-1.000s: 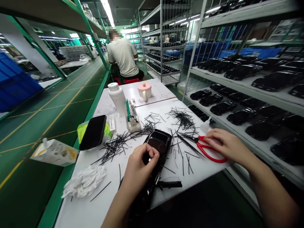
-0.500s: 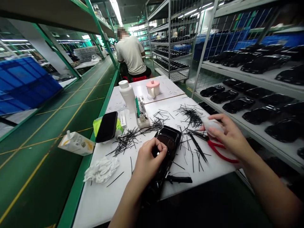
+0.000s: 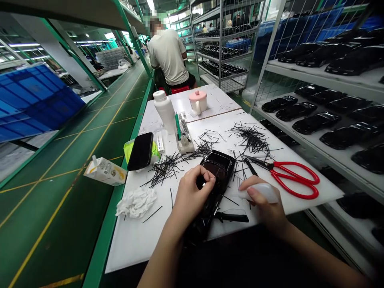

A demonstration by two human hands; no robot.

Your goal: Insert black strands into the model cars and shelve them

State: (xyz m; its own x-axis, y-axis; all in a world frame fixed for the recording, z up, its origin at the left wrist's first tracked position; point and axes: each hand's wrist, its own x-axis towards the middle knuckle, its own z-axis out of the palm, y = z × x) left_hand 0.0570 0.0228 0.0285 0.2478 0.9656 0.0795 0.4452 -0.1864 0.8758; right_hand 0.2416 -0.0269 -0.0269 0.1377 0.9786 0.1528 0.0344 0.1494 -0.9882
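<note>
A glossy black model car [image 3: 220, 158] lies on the white tabletop in front of me. My left hand [image 3: 195, 186] rests over its near part, thumb and forefinger pinched together; what they hold, if anything, is too small to make out. To the right, my right hand [image 3: 267, 204] is closed around a small translucent squeeze bottle [image 3: 264, 192], its thin tip pointing left toward the car. Red-handled scissors [image 3: 295, 176] lie just beyond that hand. Below the car's right side sits a black-handled tool [image 3: 232, 217]. Black tweezers [image 3: 250, 166] are partly hidden behind my right hand.
Piles of thin black strips [image 3: 252, 138] are scattered about. Toward the left are a phone [image 3: 140, 151], crumpled tissue [image 3: 136, 203] and a drink carton [image 3: 105, 171]. A white bottle [image 3: 165, 110] and lidded cup [image 3: 198, 102] stand farther back. Racks of black cars [image 3: 316, 122] line the right; a person [image 3: 168, 56] sits ahead.
My right hand has brought the squeeze bottle down and left, from above the scissors to beside the car. The scissors' handles are now uncovered. My left hand keeps its pinch over the car.
</note>
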